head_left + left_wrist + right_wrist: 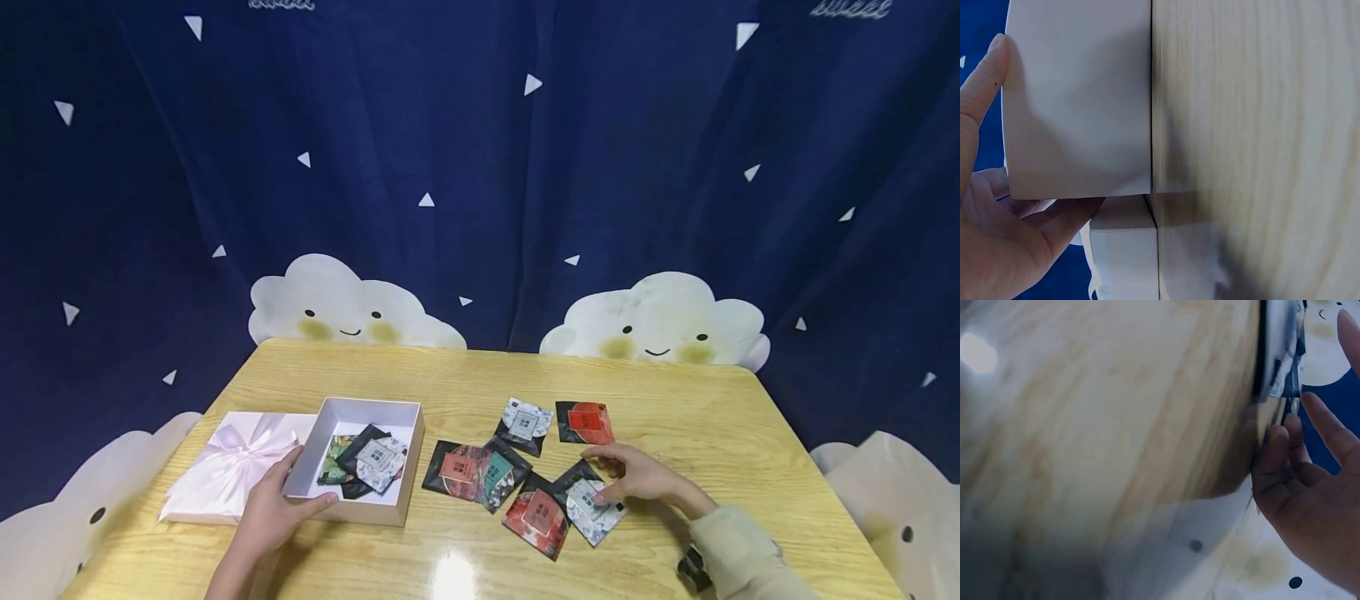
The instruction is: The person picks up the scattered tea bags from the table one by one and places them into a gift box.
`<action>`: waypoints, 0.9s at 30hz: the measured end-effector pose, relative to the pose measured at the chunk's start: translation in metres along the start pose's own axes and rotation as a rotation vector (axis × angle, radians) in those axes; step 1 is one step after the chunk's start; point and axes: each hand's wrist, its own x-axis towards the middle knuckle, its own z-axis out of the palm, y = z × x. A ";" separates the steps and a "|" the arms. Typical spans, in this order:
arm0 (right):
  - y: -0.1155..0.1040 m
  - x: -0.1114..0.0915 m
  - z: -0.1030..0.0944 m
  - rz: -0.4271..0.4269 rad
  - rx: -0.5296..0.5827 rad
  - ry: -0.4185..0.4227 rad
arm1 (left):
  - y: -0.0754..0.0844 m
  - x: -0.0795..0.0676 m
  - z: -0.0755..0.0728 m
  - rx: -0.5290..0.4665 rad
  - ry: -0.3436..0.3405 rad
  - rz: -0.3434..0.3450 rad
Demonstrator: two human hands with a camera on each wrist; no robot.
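Desk [675, 400]: light wood, grained, glare [453, 575] at the near side
Curtain [465, 125]: dark blue, behind the desk
Triangles [532, 84]: white, scattered above the desk
Smiling clouds [660, 321]: two, along the desk's far edge
Side clouds [82, 508]: one left, one right of the desk
Lettering [851, 8]: "sweet", high above the desk

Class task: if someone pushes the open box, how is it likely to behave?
The box would probably slide rather than tip, being low and broad. Straight-sided, it looks fairly stiff. The packets overlapping loosely inside may shift.
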 end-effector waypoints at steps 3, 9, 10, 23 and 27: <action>0.002 0.001 0.002 -0.004 -0.013 0.001 | 0.000 0.000 0.000 0.000 -0.001 0.000; -0.001 0.002 0.006 0.008 -0.149 0.058 | 0.001 0.001 -0.002 0.004 -0.001 0.010; -0.002 0.002 0.007 0.008 -0.178 0.068 | 0.001 0.001 -0.002 0.003 -0.001 0.010; -0.003 0.001 0.009 0.065 -0.040 0.139 | 0.000 0.000 -0.001 0.005 -0.019 -0.017; -0.001 -0.002 0.003 0.068 0.044 0.137 | 0.000 0.000 -0.001 0.006 -0.025 -0.026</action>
